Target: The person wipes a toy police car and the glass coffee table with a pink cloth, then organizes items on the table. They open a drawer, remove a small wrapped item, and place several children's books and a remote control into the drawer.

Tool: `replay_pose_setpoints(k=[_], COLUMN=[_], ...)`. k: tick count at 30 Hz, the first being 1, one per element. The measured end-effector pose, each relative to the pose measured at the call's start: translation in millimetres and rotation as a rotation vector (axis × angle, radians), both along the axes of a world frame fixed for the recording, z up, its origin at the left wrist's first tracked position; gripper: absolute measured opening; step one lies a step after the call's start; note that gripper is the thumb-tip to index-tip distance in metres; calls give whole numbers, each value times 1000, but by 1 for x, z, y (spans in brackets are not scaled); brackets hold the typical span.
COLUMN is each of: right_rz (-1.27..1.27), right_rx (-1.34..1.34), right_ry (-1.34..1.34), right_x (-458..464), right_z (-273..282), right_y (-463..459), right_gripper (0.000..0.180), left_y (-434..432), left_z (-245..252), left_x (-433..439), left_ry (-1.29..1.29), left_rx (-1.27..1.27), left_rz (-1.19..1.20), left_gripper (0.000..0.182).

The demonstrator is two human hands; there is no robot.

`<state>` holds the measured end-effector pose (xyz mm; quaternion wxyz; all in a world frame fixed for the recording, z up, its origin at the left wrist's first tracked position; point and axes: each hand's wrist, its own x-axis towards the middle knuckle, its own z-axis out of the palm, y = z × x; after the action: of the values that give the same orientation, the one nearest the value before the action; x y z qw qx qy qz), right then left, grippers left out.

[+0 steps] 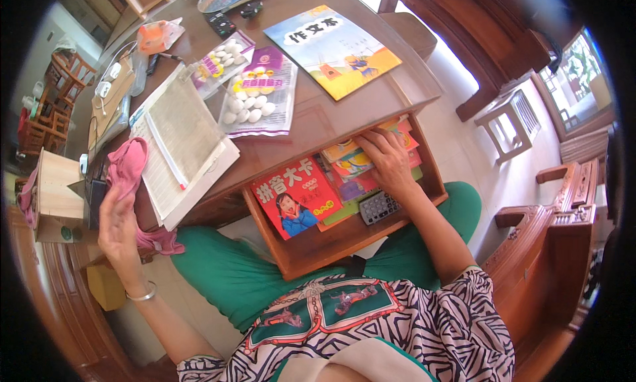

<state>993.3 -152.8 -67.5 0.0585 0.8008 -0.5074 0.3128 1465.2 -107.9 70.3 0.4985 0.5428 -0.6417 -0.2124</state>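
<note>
My right hand (388, 158) reaches into the open wooden drawer (318, 263), its fingers on a stack of colourful booklets (350, 161). Whether it grips any of them is not clear. A red booklet (297, 196) with a child's picture lies to the left in the drawer, and a grey calculator (378, 208) sits near my right wrist. At the table's left edge, my left hand (119, 228) is slightly blurred in front of a pink cloth (128, 166). I cannot tell if its fingers hold the cloth, which hangs down toward my knee.
On the brown table (318, 111) lie an open worn book (184, 133), two plastic bags of white balls (253, 106) (231, 54), an illustrated exercise book (338, 49) and a remote control (220, 25). A wooden box (59, 183) stands left; a stool (512, 124) stands right.
</note>
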Motion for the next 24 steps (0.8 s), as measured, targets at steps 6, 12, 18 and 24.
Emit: replay_pose_setpoints(k=[6,12,18,24], right_rz=[-1,-1,-2,0], right_rx=[11,8,5,21], right_ry=[-38,-45,-63,-78], right_x=[-1,-2,-2,-2], right_z=[5,4,0,-1], right_y=[2,5,7,6], right_gripper=[47,47,49,51], left_y=[29,35,22,12], left_z=[-29,-74,-120,-133], left_x=[-109,-170,-204,-215], left_ry=[319,-518,-892,-1034], left_rx=[531,348,198,202], left_rz=[-450,-471,-333,-305], left_gripper=[51,81,121,111])
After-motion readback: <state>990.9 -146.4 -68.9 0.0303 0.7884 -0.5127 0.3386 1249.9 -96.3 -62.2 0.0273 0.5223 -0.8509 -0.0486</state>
